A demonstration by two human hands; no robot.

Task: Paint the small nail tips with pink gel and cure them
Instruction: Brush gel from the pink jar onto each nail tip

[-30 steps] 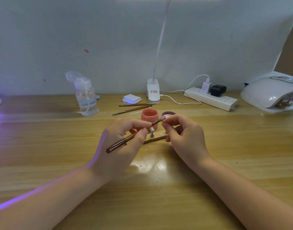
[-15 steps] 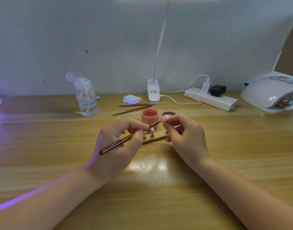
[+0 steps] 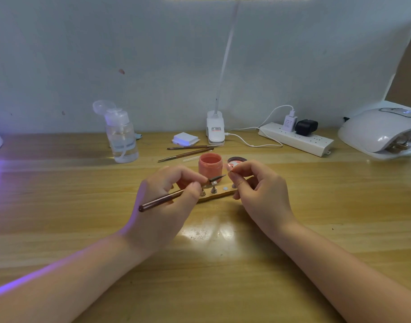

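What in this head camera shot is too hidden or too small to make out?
- Small nail tip: mostly hidden by the right hand fingertips.
- Thin brown brush bristles: too small to show gel.
- White curing lamp: cut off by the right edge.

Home nail-art desk: wooden table [image 3: 293, 206], curing lamp [image 3: 381, 131], clip lamp [image 3: 215, 129], brushes [image 3: 188, 151], power strip [image 3: 295, 138].

No words or numbers can be read here. The white lamp clip [image 3: 215, 131] has a small label with red and dark print, but it is too tiny and blurry to read. The white charger plug [image 3: 288, 123] in the power strip [image 3: 300, 141] has some grey print, also too small. The nail dryer [image 3: 384, 131] has a little lit screen on top, but nothing on it can be made out.
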